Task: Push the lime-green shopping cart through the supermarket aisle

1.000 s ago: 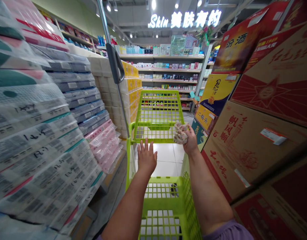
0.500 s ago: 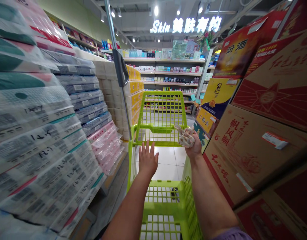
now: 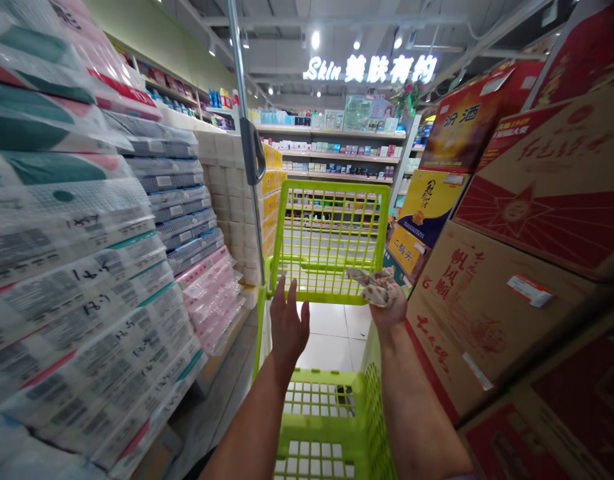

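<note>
A lime-green shopping cart [image 3: 331, 227] stands in the aisle in front of me, its front mesh panel upright. My left hand [image 3: 288, 321] hovers open over the cart's left rim, fingers stretched toward the mesh panel. At the cart's right edge, my right hand [image 3: 389, 308] is closed on a crumpled patterned cloth [image 3: 375, 286], held just in front of the mesh. A small dark object [image 3: 341, 391] lies on the cart's floor.
Stacked packs of tissue rolls [image 3: 81, 267] wall the left side. Cardboard liquor boxes [image 3: 507, 267] pile up tight on the right. A metal pole with a dark handle [image 3: 251, 147] rises beside the cart. Skincare shelves [image 3: 337, 150] close the aisle's far end.
The view has tilted up and the cart's mesh panel looks nearer and larger. My right hand with the cloth has shifted slightly right. My left hand stays open over the cart.
</note>
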`<state>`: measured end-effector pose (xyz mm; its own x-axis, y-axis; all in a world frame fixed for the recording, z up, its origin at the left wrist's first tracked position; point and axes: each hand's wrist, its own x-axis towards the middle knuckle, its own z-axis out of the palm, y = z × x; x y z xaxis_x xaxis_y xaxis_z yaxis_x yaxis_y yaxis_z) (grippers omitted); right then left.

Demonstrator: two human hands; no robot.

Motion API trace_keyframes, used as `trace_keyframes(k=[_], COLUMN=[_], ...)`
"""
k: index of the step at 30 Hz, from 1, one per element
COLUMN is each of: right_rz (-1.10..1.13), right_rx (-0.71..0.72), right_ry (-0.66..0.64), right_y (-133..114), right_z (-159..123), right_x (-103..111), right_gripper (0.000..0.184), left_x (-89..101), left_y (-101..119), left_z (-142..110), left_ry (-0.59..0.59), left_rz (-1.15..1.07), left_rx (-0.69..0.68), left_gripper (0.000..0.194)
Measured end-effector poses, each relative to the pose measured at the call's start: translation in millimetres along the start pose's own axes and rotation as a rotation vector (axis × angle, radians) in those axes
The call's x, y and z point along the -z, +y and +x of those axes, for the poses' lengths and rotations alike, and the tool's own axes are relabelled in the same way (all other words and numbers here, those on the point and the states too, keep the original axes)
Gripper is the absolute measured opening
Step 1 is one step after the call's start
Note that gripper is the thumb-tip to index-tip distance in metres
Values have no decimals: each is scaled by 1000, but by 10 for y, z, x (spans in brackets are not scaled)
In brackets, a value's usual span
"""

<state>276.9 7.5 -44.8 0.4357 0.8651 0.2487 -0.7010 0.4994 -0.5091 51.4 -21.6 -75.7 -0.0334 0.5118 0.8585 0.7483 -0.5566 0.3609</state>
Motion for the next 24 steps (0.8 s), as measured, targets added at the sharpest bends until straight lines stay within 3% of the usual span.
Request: trace_keyframes(k=[4,10,12,16,18,21,24], right_rz=[13,-116,-204,-449,-563,-650,-804], right_rx=[-27,-143,-144,-172,-21,423,657], right_ry=[65,83,72,120,232,333,159], right_y=[-65,-196,-252,-434,-578,-839,-1069], right_z=[-6,-144,-229,-353,-392,-475,-622], right_x=[51,59,49,-6,-102,-393,-816], right_gripper=[15,13,18,25,29,43,47], left_x=[208,623,736,881,945,1059,1162], left_y=[122,468,568,695,731,759,763], left_z=[222,886,1113,1415,1485,1532,1541], left_ry=[181,286,277,143,99,29,-10], left_rz=[-123,-264,-282,-222,-129,-35,-1], left_rx=[22,-54,-52,-76,-87,-101,-93], left_gripper=[56,58,58,54,50,44,39])
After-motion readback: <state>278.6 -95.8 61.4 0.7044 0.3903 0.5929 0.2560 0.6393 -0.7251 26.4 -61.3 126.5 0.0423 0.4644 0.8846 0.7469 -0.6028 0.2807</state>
